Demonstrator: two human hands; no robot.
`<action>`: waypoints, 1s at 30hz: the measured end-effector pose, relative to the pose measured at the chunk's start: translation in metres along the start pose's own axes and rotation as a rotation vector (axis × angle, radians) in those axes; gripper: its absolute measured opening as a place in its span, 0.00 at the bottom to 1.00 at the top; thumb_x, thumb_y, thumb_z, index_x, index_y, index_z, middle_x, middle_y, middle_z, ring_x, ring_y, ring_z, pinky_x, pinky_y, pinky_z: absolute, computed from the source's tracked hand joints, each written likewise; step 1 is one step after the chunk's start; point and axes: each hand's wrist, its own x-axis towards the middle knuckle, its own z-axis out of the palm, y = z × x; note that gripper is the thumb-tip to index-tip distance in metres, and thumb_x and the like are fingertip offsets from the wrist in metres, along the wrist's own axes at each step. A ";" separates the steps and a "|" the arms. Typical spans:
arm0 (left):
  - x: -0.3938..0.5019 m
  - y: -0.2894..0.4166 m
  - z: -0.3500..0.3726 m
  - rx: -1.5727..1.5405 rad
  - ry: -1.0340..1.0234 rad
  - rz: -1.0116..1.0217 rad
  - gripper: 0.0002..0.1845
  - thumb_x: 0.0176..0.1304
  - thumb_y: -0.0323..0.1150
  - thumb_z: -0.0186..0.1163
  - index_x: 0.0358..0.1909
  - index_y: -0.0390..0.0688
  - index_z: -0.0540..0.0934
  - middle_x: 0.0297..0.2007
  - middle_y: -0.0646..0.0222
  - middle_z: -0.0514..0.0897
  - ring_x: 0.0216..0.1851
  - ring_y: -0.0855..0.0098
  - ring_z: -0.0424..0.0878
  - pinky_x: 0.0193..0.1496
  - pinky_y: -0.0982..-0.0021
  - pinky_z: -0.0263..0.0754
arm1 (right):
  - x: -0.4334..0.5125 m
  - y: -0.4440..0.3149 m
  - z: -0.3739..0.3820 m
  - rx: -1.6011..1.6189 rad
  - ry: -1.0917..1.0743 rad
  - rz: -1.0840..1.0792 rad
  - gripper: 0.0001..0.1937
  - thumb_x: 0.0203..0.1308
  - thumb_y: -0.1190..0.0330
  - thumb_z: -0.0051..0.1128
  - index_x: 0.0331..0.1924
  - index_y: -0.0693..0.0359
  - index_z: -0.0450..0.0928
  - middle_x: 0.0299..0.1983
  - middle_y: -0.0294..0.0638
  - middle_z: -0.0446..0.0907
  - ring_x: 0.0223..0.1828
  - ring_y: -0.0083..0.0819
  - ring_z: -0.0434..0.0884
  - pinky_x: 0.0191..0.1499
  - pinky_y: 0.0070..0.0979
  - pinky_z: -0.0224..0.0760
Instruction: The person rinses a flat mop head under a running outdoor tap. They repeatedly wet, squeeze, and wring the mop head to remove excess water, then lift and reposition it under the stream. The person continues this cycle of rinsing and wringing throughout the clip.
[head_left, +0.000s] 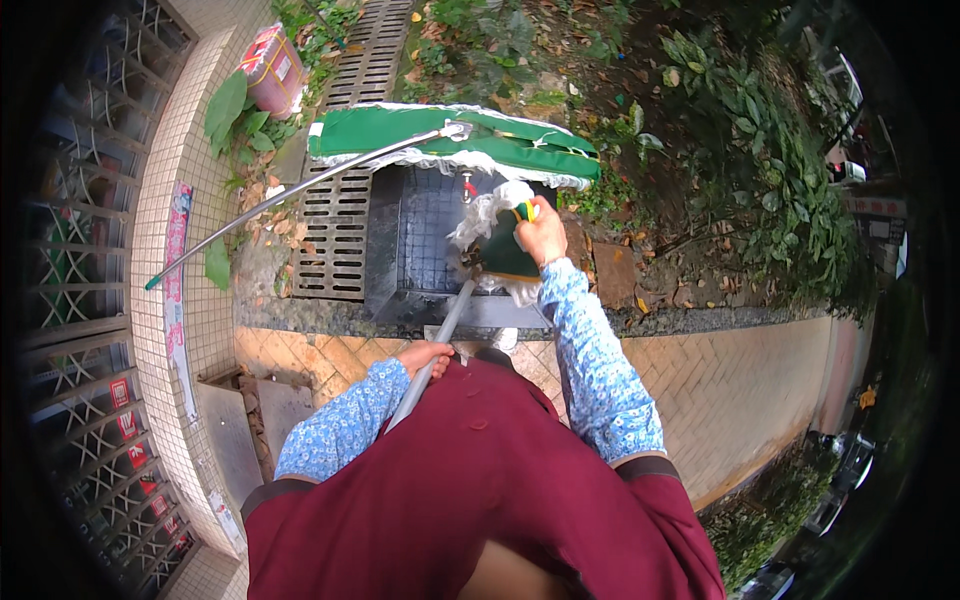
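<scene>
My left hand (429, 358) grips a grey pole (452, 309) that slants up from my body over the near rim of a dark tiled basin (431, 232). Above the basin, my right hand (544, 232) pinches the yellow-and-green edge of a green mop head (510, 244) with white fringe. The pole's far end meets this mop head, though the joint is hard to make out. Across the basin's far side lies a wide green flat mop (382, 133) with white fringe. Its metal handle (300, 186) slants left to the tiled wall.
A tap with a red handle (469, 189) stands at the basin's back. Left are a slotted drain grate (330, 259), a tiled wall (217, 300) and a tied red box (274, 75). Plants (772, 172) grow at right, beyond a brick path (720, 382).
</scene>
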 end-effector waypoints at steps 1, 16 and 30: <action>0.001 0.000 -0.003 -0.030 -0.018 0.009 0.07 0.71 0.35 0.52 0.43 0.41 0.70 0.21 0.78 0.66 0.17 0.83 0.61 0.21 0.78 0.61 | 0.014 -0.005 0.003 -0.018 -0.028 -0.016 0.18 0.48 0.67 0.55 0.47 0.53 0.77 0.43 0.52 0.83 0.49 0.54 0.80 0.50 0.44 0.72; 0.020 0.002 -0.016 -0.240 -0.134 0.133 0.09 0.70 0.37 0.55 0.45 0.42 0.73 0.23 0.76 0.69 0.17 0.83 0.63 0.19 0.79 0.60 | 0.125 0.002 -0.004 0.279 0.039 0.084 0.15 0.39 0.78 0.56 0.37 0.67 0.75 0.24 0.43 0.79 0.24 0.34 0.78 0.28 0.30 0.71; 0.008 -0.002 0.004 -0.199 -0.094 0.028 0.09 0.69 0.36 0.54 0.44 0.42 0.71 0.23 0.77 0.69 0.19 0.83 0.63 0.19 0.80 0.61 | 0.031 0.029 0.003 0.301 -0.001 -0.049 0.14 0.45 0.75 0.52 0.40 0.62 0.74 0.30 0.45 0.79 0.33 0.39 0.79 0.39 0.32 0.70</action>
